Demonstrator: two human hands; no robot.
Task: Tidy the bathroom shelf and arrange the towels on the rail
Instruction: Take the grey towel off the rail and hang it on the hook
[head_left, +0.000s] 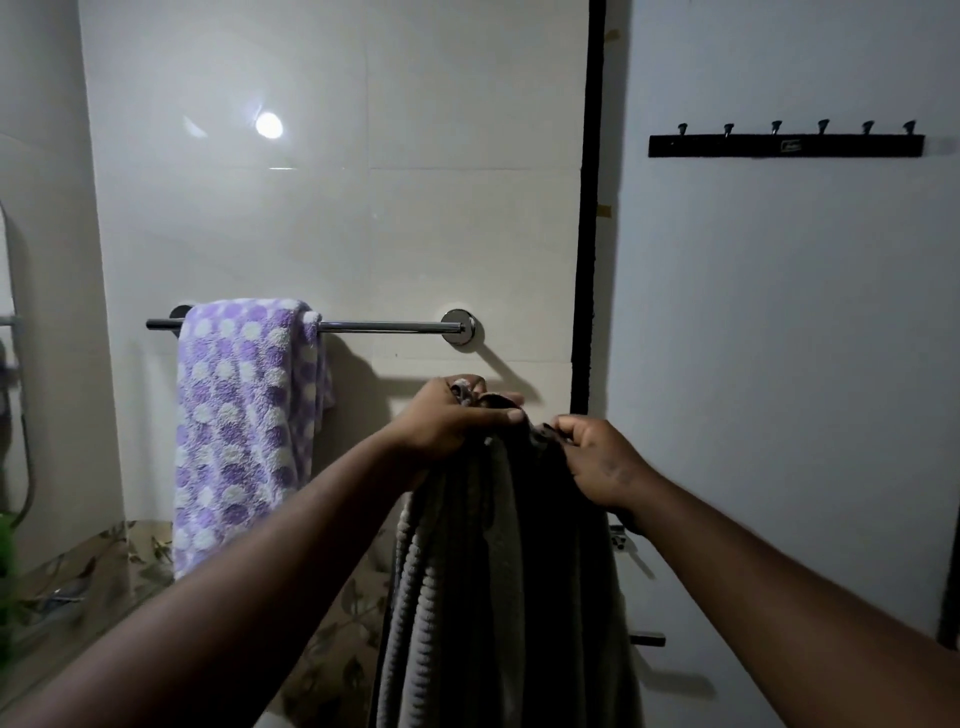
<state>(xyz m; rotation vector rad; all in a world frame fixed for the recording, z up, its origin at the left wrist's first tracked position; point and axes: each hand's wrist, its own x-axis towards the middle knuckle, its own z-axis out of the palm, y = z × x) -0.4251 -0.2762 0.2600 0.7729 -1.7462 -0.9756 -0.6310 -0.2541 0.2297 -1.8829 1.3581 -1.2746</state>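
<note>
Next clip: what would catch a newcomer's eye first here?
Most likely the purple dotted towel draped over the left end of the chrome rail. Next, the two hands, left and right, holding up a grey towel just below the rail's bare right part. A black hook rack sits upper right.

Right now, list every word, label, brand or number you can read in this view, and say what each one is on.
No text here can be read.
Hook rack: a small pale label sits on the black bar, too small and blurred to read.
Polka-dot towel, grey towel held by the left hand and right hand, towel rail: no writing visible.
</note>
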